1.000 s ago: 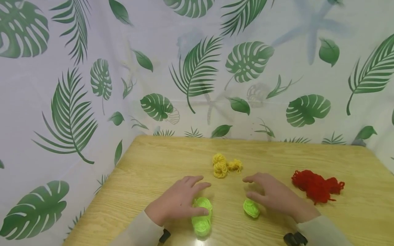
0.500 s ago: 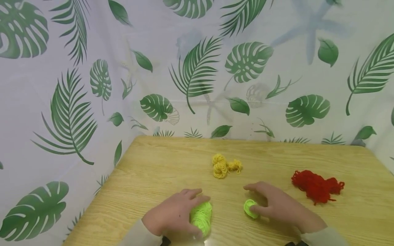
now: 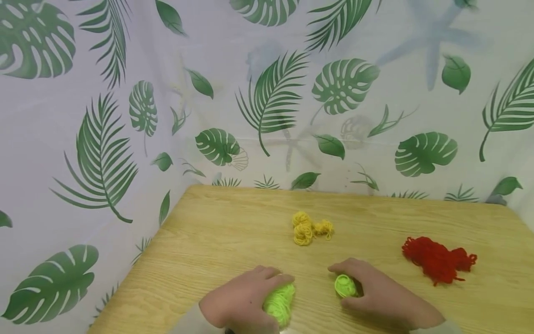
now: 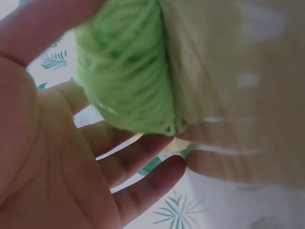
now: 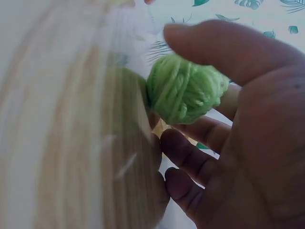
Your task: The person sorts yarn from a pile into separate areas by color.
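I seem to be taking hold: left hand (image 3: 244,297) gripping the green skein (image 3: 281,304), right hand (image 3: 372,293) wide round the green ball (image 3: 344,286) at right, its fingers next needing closing.

Larger green yarn (image 3: 281,304) partly covered, sleeves (image 3: 193,323) cropped

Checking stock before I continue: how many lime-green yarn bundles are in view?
2: a larger bundle at the left hand, a small ball at the right hand. Others could be hidden.
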`<state>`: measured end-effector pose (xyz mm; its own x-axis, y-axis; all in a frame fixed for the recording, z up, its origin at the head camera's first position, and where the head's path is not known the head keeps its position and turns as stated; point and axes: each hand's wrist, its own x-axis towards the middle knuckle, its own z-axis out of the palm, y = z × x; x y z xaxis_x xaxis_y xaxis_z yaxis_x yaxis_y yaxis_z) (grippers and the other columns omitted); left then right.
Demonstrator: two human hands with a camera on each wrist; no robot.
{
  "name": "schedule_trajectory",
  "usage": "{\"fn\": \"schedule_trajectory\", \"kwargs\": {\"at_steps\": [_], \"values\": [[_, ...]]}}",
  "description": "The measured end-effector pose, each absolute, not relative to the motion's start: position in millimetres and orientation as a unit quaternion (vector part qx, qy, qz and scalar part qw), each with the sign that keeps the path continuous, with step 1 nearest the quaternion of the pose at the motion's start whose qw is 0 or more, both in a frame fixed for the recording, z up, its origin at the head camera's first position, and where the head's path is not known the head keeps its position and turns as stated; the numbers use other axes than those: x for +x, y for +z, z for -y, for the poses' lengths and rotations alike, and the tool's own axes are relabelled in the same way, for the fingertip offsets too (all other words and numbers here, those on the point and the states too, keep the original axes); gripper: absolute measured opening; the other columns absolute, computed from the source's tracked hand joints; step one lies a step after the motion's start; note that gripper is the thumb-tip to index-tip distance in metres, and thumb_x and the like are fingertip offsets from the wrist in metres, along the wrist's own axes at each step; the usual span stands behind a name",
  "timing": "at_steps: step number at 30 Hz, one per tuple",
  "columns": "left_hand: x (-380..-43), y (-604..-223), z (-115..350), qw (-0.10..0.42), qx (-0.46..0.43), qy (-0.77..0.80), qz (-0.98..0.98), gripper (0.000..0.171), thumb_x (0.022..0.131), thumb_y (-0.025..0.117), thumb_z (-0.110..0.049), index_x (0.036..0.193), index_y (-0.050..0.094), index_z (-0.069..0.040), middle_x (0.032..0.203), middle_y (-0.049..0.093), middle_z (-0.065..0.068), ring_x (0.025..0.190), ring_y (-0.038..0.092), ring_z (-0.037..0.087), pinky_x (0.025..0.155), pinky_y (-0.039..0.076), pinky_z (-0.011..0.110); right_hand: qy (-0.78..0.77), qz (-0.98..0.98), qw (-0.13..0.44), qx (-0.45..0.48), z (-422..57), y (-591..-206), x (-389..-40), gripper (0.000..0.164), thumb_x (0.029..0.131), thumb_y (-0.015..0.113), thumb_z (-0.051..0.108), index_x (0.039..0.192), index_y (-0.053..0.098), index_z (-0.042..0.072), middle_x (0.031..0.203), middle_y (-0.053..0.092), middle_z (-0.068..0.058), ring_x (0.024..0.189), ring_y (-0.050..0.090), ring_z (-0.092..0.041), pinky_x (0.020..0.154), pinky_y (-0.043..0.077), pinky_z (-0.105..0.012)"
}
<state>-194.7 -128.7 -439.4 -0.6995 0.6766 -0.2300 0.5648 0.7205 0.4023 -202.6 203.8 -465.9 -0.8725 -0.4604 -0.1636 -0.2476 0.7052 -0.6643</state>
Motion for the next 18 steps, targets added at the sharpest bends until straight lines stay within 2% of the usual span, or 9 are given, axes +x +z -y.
{"fn": "schedule_trajectory", "kwargs": {"at_steps": [5,8,11,18], "values": [[-196,-441,125,0.179,0.346,0.155,-0.908,0.077,0.081,0.078,-0.043,0.149,0.044,-0.043,0.133,0.053,-0.015,0.113,0.05,0.004,0.088,0.05,0.035,-0.337,-0.909,0.162,-0.183,-205,-467,-202,0.044,0.086,0.077,0.036,0.127,0.061,0.039,0.123,0.055,0.012,0.109,0.051,-0.016,0.097,0.047,-0.048],[-197,-441,124,0.171,0.353,0.153,-0.907,0.071,0.082,0.079,-0.034,0.145,0.049,-0.04,0.126,0.055,-0.015,0.105,0.051,0.002,0.085,0.05,0.032,-0.343,-0.906,0.164,-0.184,-206,-469,-202,0.04,0.088,0.076,0.035,0.125,0.062,0.039,0.12,0.055,0.012,0.108,0.051,-0.017,0.096,0.046,-0.049],[-198,-442,124,0.158,0.349,0.156,-0.91,0.068,0.082,0.078,-0.029,0.144,0.051,-0.039,0.123,0.057,-0.016,0.103,0.052,0.001,0.085,0.05,0.032,-0.352,-0.904,0.164,-0.18,-208,-470,-203,0.039,0.088,0.076,0.037,0.125,0.062,0.039,0.121,0.056,0.011,0.109,0.051,-0.017,0.098,0.045,-0.05],[-214,-438,130,0.126,0.315,0.196,-0.92,0.067,0.085,0.078,-0.029,0.146,0.051,-0.035,0.124,0.057,-0.014,0.102,0.053,0.003,0.088,0.05,0.033,-0.385,-0.891,0.175,-0.164,-212,-472,-204,0.04,0.089,0.076,0.036,0.126,0.061,0.037,0.122,0.057,0.008,0.11,0.052,-0.019,0.098,0.044,-0.05]]}}
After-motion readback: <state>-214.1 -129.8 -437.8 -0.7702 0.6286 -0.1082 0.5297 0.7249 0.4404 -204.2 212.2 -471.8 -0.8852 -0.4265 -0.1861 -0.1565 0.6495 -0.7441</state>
